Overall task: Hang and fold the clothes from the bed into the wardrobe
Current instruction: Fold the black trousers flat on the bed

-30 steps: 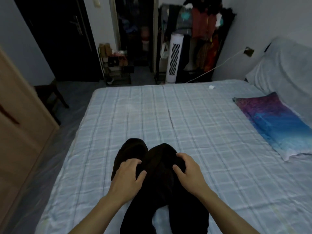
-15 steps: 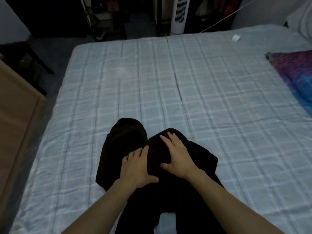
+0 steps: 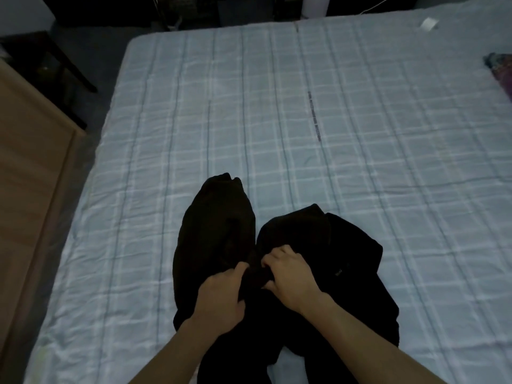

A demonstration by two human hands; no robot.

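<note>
You are facing a bed (image 3: 277,79) whose pale blue checked sheet (image 3: 401,162) is lying lightly wrinkled. A black garment (image 3: 216,231) is lying bunched on the near part, right in front of you, spreading in two rounded lobes toward the far edge. A small white object (image 3: 429,23) is sitting near the far right corner, well apart from it, and a purple patterned cloth (image 3: 501,70) is showing at the right edge.

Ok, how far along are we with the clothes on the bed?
Done: nothing visibly folded or hung yet. In hand: left hand and right hand both grip the black garment, lying crumpled on the bed. Left: folding it and getting it into the wardrobe.
</note>
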